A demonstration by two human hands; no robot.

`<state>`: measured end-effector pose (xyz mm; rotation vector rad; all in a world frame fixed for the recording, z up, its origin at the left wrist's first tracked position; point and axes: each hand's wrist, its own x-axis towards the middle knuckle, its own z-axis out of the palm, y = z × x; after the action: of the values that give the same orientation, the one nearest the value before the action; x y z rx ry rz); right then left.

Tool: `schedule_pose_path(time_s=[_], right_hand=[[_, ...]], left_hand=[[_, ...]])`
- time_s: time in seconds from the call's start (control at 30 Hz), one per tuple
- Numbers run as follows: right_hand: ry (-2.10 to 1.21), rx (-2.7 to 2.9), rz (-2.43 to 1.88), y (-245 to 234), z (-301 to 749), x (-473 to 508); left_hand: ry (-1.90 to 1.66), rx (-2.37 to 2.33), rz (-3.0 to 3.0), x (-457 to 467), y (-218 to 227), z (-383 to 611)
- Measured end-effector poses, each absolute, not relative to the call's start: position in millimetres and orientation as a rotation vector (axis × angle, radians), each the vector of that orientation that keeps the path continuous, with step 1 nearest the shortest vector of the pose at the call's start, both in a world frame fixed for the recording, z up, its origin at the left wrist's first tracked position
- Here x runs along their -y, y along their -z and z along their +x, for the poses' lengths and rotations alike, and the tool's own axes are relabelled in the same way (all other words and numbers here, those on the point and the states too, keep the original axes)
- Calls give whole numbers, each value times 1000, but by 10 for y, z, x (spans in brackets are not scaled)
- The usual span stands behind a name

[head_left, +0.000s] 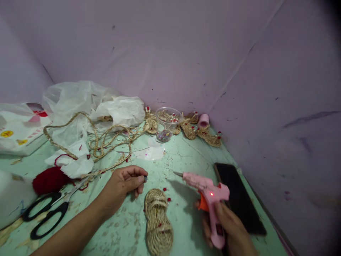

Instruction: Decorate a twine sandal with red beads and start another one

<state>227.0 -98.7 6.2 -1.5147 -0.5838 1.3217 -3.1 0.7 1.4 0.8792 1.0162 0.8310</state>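
Observation:
My left hand (129, 181) pinches a small dark bead (145, 179) between thumb and fingertips, above the table. In my right hand (230, 224) is a pink hot glue gun (210, 192) with a glowing red light, its metal nozzle pointing left toward the bead but apart from it. A finger is by the orange trigger (203, 202). Between and below my hands lies a small slipper-shaped piece of coiled straw braid (159, 224), with red beads on it. Loose red beads (168, 200) rest beside its upper right edge.
Black-handled scissors (49, 217), dark red yarn (50, 180) and loose straw braid (99, 142) lie left. Plastic bags (80, 96) stand behind. A clear cup (168, 119) and several small straw slippers (209, 137) line the wall. A phone (239, 199) lies right.

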Motion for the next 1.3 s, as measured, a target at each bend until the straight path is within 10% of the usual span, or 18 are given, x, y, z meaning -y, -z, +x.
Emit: schedule_pose_path(time_s=[0.27,0.47,1.3], right_hand=[[-1415,594,-1508,-296,2395,348],[-658,1150,-1741,-327,2325,558],[-1002,1707,-1467,-220,1829,584]], left_hand=[[-833,-1018,904,4,29,-61],[-816,-1116,970,22,-83,-44],[-627,-1114,2460,348,-542,41]])
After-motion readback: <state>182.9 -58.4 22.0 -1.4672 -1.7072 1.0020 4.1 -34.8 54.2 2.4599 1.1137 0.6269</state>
